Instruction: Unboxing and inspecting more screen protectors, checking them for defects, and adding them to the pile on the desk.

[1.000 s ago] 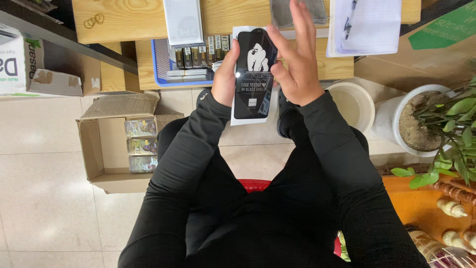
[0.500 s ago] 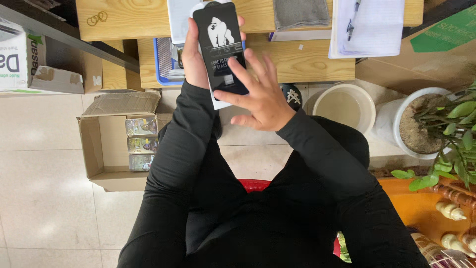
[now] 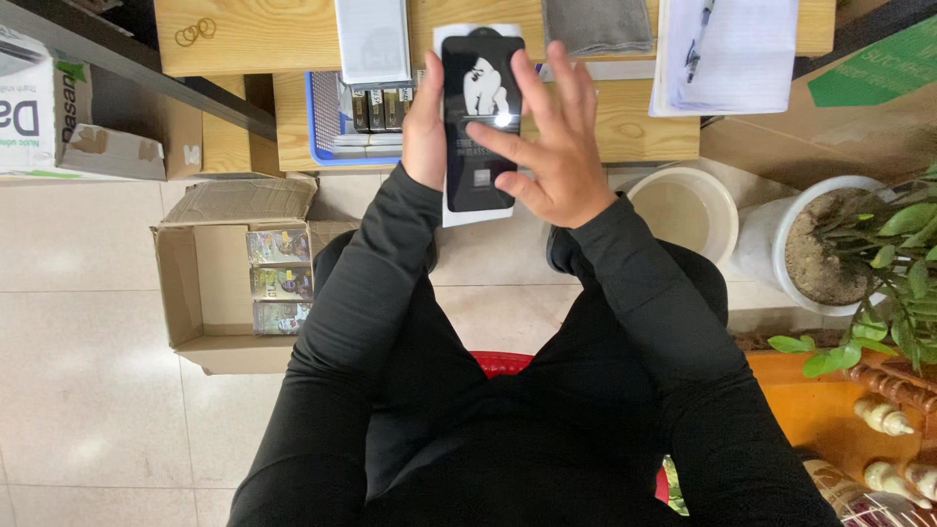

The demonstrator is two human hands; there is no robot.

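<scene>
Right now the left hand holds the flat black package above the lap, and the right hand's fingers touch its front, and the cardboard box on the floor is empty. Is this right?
Not quite. The head view shows the cardboard box holds small packs; it is not empty. The rest holds: left hand holds the flat black package, right hand fingers on its front.

long black sleeves, black trousers, dark shoes

Two hands are shown, the left hand point(image 3: 426, 137) and the right hand point(image 3: 552, 156), with one black phone-sized card point(image 3: 478, 122) between them. One open cardboard box point(image 3: 210, 268) containing three packets point(image 3: 279, 289), one white bucket point(image 3: 683, 210) and one potted plant point(image 3: 844, 244) are counted on the floor. On the wooden bench point(image 3: 625, 122), one pen point(image 3: 695, 44), one grey cloth point(image 3: 597, 24) and one blue basket point(image 3: 337, 122) are seen.
</scene>
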